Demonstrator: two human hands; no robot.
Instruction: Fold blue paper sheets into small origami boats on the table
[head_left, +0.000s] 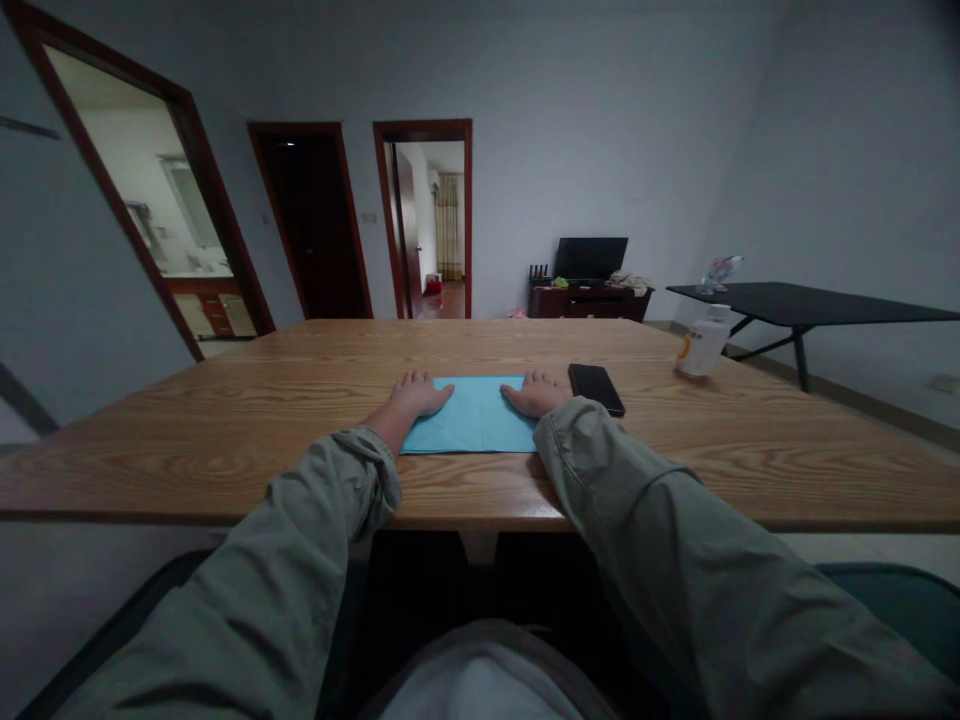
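- The blue sheet [471, 418] lay flat on the worktop [225, 450], near the edge closest to the person, between the two hands.
- Faint creases showed across it, so some folding was done; whether it lay in one layer or several, I could not tell. No raised flap stood up from it.
- The left hand [417, 395] lay palm down, its fingertips touching the sheet's left edge. Its grip was released, with the fingers spread.
- The right hand [535, 394] lay the same way at the right edge, its grip also released, holding nothing.
- A black phone [596, 389] lay just beside the right hand, clear of the sheet.
- A white bottle [703, 342] stood farther right, near the worktop's far corner.
- Beyond the worktop stood a dark table [806, 305] and a monitor [590, 258] on a cabinet [589, 303].
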